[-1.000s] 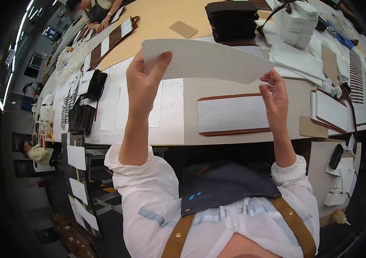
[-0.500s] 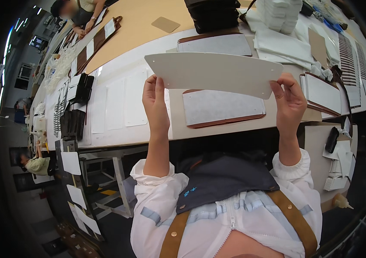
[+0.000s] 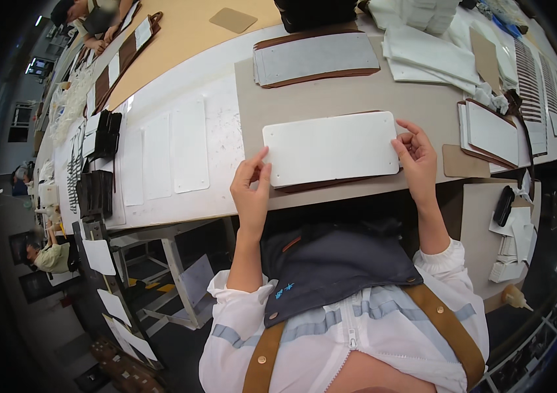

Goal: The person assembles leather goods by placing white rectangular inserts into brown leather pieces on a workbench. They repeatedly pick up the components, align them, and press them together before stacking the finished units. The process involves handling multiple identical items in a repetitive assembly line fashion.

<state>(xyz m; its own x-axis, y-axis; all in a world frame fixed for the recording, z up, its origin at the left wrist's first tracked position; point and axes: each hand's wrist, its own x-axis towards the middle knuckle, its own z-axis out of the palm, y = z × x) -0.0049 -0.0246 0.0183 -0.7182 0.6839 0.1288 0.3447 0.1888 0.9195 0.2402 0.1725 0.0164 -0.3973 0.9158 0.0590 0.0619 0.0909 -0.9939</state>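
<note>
White panel (image 3: 331, 147), one: rectangular, corners rounded, small holes near the corners. Located in front of me over a brown leather-like piece (image 3: 298, 187), above the beige-grey mat (image 3: 268, 108) close to the table's near edge. Full contact between panel and brown piece: cannot tell.

Left hand (image 3: 251, 187), mine: at the panel's left edge, thumb and forefinger slightly parted, tips at the rim. Right hand (image 3: 417, 157), mine: at the right edge, thumb tip at the rim, fingers loosely spread. Pinch or mere touch, either side: cannot tell.

Risks, as I judge them:
- Skew. Brown shows unevenly, mainly along the near edge and at the far right corner; unequal pressure from my two hands could twist the panel further off line.
- Drag. The brown piece could slide along with the panel if the two cling, spoiling any lining-up.
- Overhang. A pull toward me could bring both past the table edge.
- Marks. The white face could take smudges from bare fingertips.
- Knock. A wide outward sweep of my right hand could shift the tan card (image 3: 465, 161) just beside it.
</note>
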